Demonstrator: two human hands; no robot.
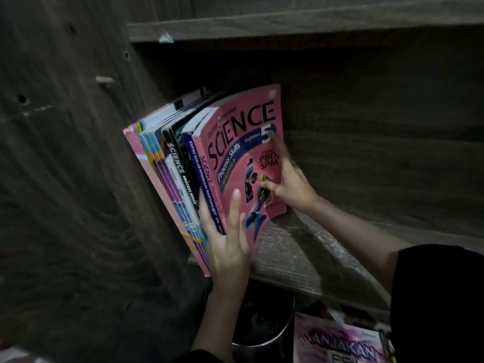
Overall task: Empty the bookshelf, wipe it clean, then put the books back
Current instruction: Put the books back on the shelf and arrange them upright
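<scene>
At the lower spines of the stack of books (pixel 183 174), the left hand (pixel 227 247) has its grip clamped. Its fingers curl round the spine side and its thumb lies long across the glossy front cover. The right hand (pixel 290 187) has its grip apart, fingers spread and pressing the same cover near its outer edge. That cover belongs to the pink Science book (pixel 243 142), a soft paperback, slightly bowed, foremost in the stack. Beside it are one blue spine, two black ones, a few thin spines banded purple, blue and orange, and one more pink cover at the far left; the exact total is hard to tell. The stack stands tilted toward the side panel (pixel 78 153) at the left end of the shelf board (pixel 301 258), dark grainy wood with pale scuffs. One wooden peg (pixel 104 79) juts from the panel. Below sit one round metal container (pixel 264 328) and one purple book (pixel 337 341). A black sleeve (pixel 432 297) covers the right arm.
</scene>
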